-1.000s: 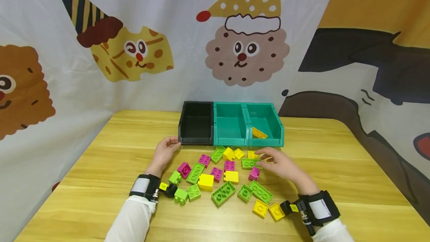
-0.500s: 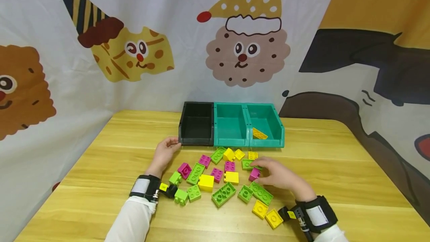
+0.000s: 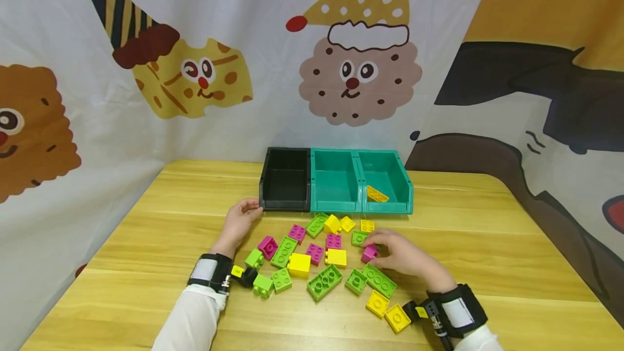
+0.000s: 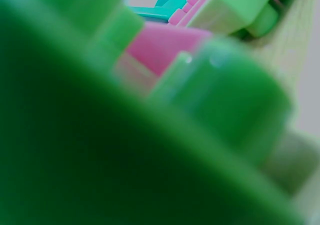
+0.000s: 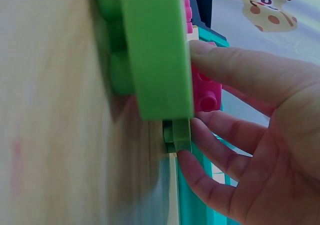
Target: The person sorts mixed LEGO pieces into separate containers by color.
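Note:
In the head view my right hand [image 3: 404, 253] pinches a pink toy building brick [image 3: 369, 253] between thumb and fingers, low over the table. The same pink brick [image 5: 207, 92] shows between the thumb and fingers in the right wrist view, partly behind a green brick [image 5: 155, 50]. Beyond that hand lies a green brick [image 3: 359, 238], partly covered by the fingers. My left hand [image 3: 240, 223] rests by the front left corner of the black bin [image 3: 285, 203], its relaxed fingertips touching it. Blurred green bricks [image 4: 225, 95] fill the left wrist view, which does not show the hand.
Two teal bins [image 3: 336, 206] adjoin the black one; the right bin holds a yellow-orange piece [image 3: 377, 194]. Several green, yellow and pink bricks lie scattered between the hands, including a yellow brick [image 3: 299, 265] and a long green brick [image 3: 324, 282]. A printed cloth [image 3: 273, 129] hangs behind the table.
My right hand has come back from the green brick near the right bin to the pink brick, and its fingers have closed round it. A yellow brick by the right wrist shifted slightly. The left hand stays put.

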A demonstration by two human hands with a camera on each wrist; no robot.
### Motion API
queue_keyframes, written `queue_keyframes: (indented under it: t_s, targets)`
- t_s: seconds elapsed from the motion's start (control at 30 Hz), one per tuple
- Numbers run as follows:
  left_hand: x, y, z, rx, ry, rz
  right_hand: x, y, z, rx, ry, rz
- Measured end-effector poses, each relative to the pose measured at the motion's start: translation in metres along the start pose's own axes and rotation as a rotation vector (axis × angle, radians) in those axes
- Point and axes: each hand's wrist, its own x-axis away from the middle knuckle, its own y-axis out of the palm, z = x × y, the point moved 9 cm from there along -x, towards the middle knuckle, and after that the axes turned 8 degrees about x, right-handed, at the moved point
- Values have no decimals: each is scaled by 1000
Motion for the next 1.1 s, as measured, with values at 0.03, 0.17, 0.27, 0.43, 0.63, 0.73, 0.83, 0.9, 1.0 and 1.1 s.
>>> queue_keyframes:
  t_s: [0.03,0.17,0.27,0.43,0.63,0.73,0.83,0.9,1.0,1.1]
  targets:
    - [0,0,0,-1,-2,1,0,0,0,-4,1,2]
    - [0,0,0,-2,-4,4,0,-3,-1,-23,5,13]
    - [1,0,0,-3,-7,5,0,-5,-2,-36,0,22]
    - [1,1,0,0,-11,9,0,-7,-2,-65,-5,24]
    - [1,1,-1,2,-12,7,-2,-21,-5,-95,-62,41]
    - [1,1,-1,2,-11,12,-8,-38,-6,-50,-91,92]
    - [2,0,-1,4,-9,14,-20,-58,-3,-32,-72,180]
    - [2,0,0,3,-2,11,-30,-71,0,-48,-37,243]
    - [2,0,1,2,4,8,-47,-85,4,-84,31,326]
    - [2,0,1,1,6,5,-64,-89,2,-78,76,363]
